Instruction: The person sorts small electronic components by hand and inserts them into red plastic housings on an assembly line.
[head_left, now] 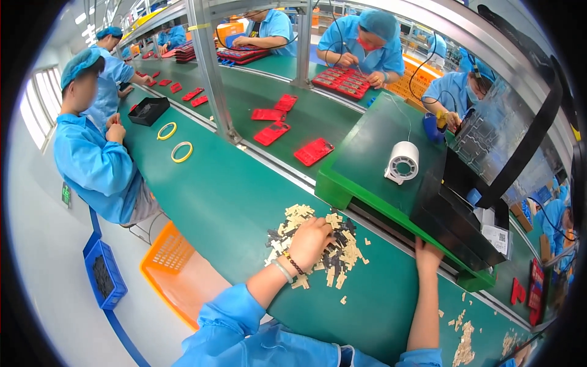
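My left hand (310,243), with a beaded bracelet and a pale bangle at the wrist, reaches into a loose pile of small cream and black flat pieces (339,260) on the green table. Its fingers are bent together among the pieces; their tips are partly hidden, so I cannot make out what they hold. Off to the right, my right hand (428,254) rests against the lower edge of a green stand (367,153), its fingers stretched out and partly covered by that edge. No object shows in it.
A white round fan (403,161) and a black box (449,223) sit on the stand. Red trays (314,151) lie on the conveyor beyond a metal rail. Tape rolls (181,151) and a black tray (149,111) are farther left. An orange basket (168,251) stands below. Several co-workers surround the line.
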{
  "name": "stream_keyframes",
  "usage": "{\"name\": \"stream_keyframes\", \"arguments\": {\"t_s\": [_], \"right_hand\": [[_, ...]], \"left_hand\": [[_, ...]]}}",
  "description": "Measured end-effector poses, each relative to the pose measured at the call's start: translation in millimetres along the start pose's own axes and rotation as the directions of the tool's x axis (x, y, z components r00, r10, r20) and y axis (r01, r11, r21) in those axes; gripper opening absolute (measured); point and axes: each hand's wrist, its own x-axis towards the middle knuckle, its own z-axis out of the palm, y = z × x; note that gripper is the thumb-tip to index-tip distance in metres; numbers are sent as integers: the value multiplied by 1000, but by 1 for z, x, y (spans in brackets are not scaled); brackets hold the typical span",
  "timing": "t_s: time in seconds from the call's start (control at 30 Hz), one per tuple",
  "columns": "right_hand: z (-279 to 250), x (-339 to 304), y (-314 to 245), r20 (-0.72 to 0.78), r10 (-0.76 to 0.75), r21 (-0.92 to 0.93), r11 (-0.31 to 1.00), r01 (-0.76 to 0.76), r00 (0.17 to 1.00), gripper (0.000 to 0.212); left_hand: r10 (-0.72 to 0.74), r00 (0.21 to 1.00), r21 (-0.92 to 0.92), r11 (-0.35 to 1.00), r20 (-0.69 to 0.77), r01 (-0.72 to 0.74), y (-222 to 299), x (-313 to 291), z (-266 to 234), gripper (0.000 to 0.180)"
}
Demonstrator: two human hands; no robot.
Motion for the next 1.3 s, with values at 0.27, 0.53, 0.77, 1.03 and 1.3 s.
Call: {"name": "stream_keyframes", "arguments": {"t_s": [0.27,0.53,0.77,1.03,1.3], "right_hand": [[-23,-43,28,-142,-118,343,926,160,983,21],[-81,-128,-27,75,-492,592,722,358,868,22],[-79,-96,-44,54,-253,743,656,130,966,29],[-68,-102,-14,140,-614,490,725,485,777,59],[-38,-50,50,-195,-323,133,927,352,926,28]], "left_hand": [[0,996,31,1000,-89,3,10,-1,-6,12],[-92,988,-232,971,-123,62,14,7,-23,11],[-219,927,-806,458,306,374,49,5,-8,8],[-291,926,-670,640,242,376,84,11,-13,6],[-152,975,-879,427,159,210,77,4,10,23]]}}
